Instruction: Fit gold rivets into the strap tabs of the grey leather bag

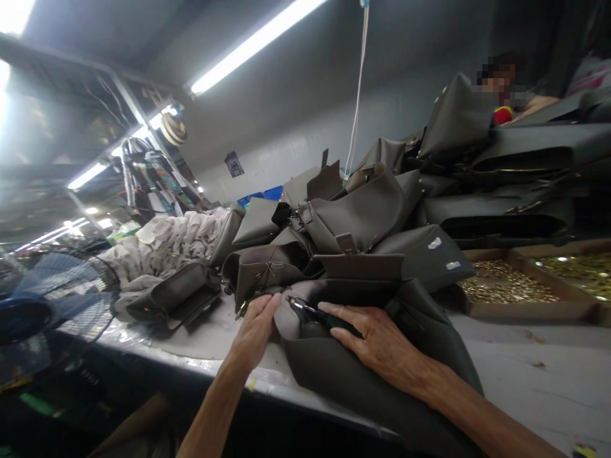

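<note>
A dark grey handbag [329,362] lies open at the table's front edge, its pale inside partly showing. My left hand [255,327] is closed on the bag's left edge, beside some small metal fittings; just what the fingertips pinch is hidden. Dark-handled pliers [315,312] are in my right hand [375,334], fingers wrapped round the grips. Their jaws point left into the bag's opening, close to my left fingertips. Whether the jaws bite on anything is too small to tell.
More grey bags [353,210] are heaped behind. Cardboard trays of small gold metal parts [506,283] stand at the right. A pile of pale cloth [167,242] lies at the left, near a fan [71,305]. Another person [506,83] is at the back right.
</note>
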Demonstrator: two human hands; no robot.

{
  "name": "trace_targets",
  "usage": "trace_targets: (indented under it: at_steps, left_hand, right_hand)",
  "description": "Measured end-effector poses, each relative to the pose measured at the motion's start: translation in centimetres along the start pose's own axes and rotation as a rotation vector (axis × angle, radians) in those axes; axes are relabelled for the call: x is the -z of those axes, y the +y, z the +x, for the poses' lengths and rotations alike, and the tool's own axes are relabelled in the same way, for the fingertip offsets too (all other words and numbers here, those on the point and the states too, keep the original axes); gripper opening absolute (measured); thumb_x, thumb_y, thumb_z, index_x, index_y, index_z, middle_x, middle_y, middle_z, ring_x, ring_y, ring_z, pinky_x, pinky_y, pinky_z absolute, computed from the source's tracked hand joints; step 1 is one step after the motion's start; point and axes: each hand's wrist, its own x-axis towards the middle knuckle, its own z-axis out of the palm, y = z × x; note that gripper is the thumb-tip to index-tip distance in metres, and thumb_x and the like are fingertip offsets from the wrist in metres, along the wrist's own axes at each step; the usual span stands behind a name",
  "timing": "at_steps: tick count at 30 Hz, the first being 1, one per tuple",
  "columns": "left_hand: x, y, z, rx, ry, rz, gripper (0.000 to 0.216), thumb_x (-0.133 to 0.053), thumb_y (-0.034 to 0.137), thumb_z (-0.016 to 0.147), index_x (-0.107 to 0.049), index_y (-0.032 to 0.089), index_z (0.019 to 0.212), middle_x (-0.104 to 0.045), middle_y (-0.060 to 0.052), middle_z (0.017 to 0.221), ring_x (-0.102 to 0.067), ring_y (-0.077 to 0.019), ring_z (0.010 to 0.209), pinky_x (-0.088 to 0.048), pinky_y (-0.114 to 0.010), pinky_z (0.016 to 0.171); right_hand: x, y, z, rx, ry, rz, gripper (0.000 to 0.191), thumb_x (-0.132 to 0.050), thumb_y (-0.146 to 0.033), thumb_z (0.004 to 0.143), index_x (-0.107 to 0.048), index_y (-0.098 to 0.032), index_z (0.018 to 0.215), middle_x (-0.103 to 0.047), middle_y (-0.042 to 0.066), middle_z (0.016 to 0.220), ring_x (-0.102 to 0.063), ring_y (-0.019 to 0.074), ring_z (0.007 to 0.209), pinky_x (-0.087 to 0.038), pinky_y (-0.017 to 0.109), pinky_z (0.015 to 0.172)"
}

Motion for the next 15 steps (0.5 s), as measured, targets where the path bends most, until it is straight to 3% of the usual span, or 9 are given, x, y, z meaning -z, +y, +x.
trace_targets:
  at_steps: [5,15]
  left_hand:
    - [0.31,0.21,0.28,-0.024,-0.034,0.049,0.051,-0.063,0.066,0.069,-0.053,0.017,0.060,-0.047,0.002,0.056,-0.044,-0.0114,0.054,-0.038,-0.022,0.049]
    - [0.36,0.44,-0.16,-0.051,-0.035,0.106,0.052,-0.059,0.066,0.073,-0.046,0.018,0.058,-0.041,0.004,0.058,-0.037,-0.0105,0.055,-0.035,-0.023,0.051]
  right_hand:
    - [-0.30,0.26,-0.21,0.000,0.010,-0.032,0.041,-0.054,-0.030,0.093,-0.054,-0.028,0.134,-0.062,0.005,0.124,-0.058,0.0264,0.112,-0.040,0.043,0.105]
    - [-0.38,0.22,-0.24,0.012,0.034,-0.010,0.042,-0.053,-0.032,0.093,-0.053,-0.027,0.135,-0.063,0.007,0.123,-0.059,0.0262,0.111,-0.041,0.043,0.104]
